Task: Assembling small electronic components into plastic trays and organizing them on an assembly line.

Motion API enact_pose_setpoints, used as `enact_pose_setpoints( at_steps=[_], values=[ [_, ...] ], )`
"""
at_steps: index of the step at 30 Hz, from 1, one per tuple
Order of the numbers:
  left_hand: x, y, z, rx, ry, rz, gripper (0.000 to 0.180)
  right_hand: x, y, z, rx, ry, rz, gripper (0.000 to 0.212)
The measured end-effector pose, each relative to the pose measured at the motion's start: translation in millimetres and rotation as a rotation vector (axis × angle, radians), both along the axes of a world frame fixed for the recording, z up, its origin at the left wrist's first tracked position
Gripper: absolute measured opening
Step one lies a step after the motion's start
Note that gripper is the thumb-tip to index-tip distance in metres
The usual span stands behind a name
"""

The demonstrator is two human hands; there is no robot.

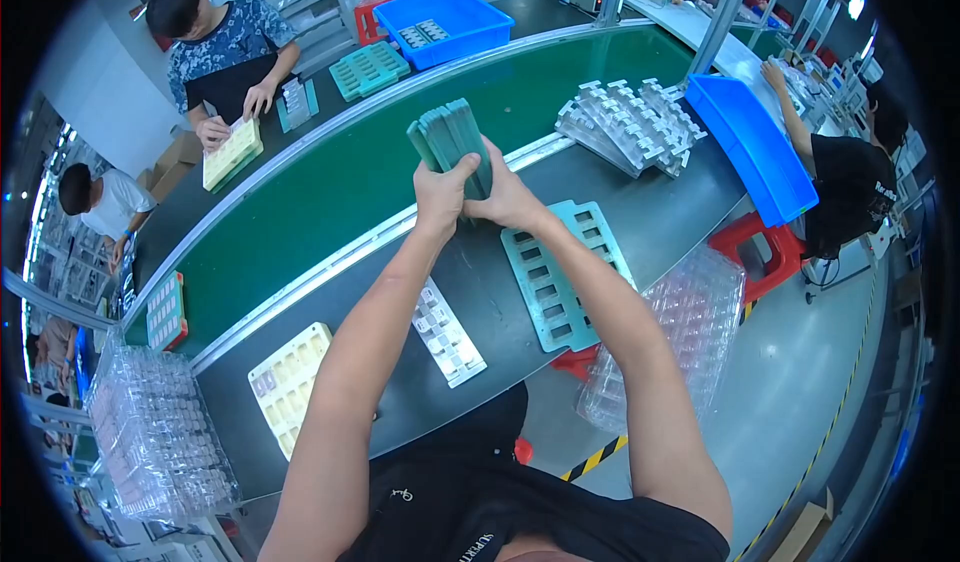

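You're pinching a stack of green plates (pixel 450 140) between your left hand (pixel 441 194) and right hand (pixel 507 197); I'm not seeing enough of the far fingers to tell their spread. The stack is tilting on end over the near side of the green conveyor belt (pixel 300 207). It's looking stiff, probably weighty together and prone to slipping apart, so squeezing both sides low is seeming surest. On your side of the belt, a slotted green tray (pixel 566 304) is lying flat.

Stack of thin blue-green trays (pixel 450 137), packed closely face to face, held roughly on edge, upper ends slightly uneven, clasped between both hands (pixel 439 200).
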State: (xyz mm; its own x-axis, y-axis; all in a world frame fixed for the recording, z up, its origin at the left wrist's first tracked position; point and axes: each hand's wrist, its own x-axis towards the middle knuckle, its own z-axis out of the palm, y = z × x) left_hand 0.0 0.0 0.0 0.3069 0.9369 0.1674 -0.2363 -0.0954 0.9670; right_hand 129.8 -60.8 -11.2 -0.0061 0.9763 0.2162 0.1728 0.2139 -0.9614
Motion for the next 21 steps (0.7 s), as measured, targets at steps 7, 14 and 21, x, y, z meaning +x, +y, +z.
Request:
enact_pose_setpoints(
  at_steps=[7,14,21],
  values=[
    [-20,8,25,-0.354,-0.159,0.011,0.037,-12,2,42,-0.025,-0.398,-0.052,0.120],
    [-42,29,51,-0.642,-0.429,0.036,0.039,-53,-19,88,0.054,-0.938,-0.206,0.102],
    [-61,25,68,-0.617,-0.300,0.010,0.039,-77,-19,63,0.064,-0.922,-0.286,0.084]
  ],
)
